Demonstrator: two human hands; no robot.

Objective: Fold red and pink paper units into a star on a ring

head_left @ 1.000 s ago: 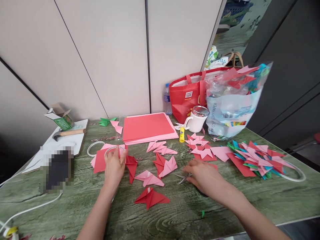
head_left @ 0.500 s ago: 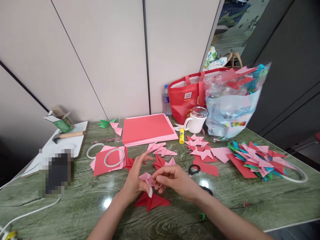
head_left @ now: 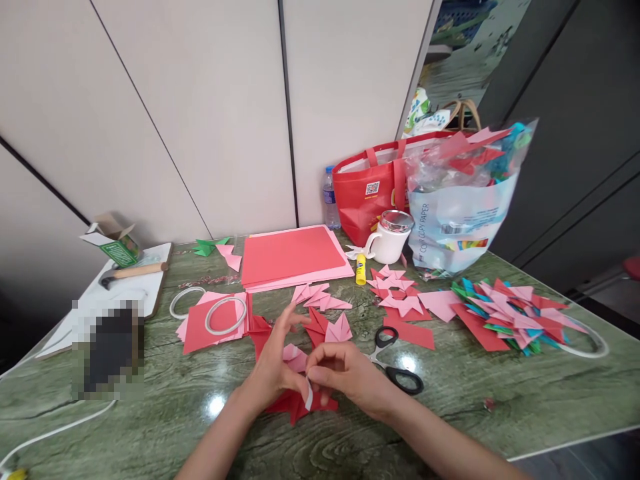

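Note:
Between the thumb and fingers of my left hand [head_left: 270, 367] is a folded pink paper piece [head_left: 295, 359], partly hidden by the fingers. My right hand [head_left: 350, 380] pinches at the edge of this piece, where a narrow white strip [head_left: 309, 398] hangs down by the left thumb. Whether the right fingertips grip the strip or the paper cannot be made out. Below both hands lies a folded red paper piece [head_left: 290, 408] on the green table. Black-handled scissors [head_left: 405, 381] rest just right of my right hand.
Behind the hands are folded pink pieces [head_left: 320, 296] and a red paper stack [head_left: 295, 252]. Tape rolls [head_left: 226, 331] lie left. A glue stick [head_left: 361, 270], white mug [head_left: 389, 243], red bag [head_left: 357, 203] and plastic paper bag [head_left: 455, 227] stand behind. Multicoloured folded pieces [head_left: 515, 313] lie right.
My right hand has moved slightly down and right, uncovering more of the scissors. The white strip's end now hangs a little lower and further right. The pink paper stays in my left hand.

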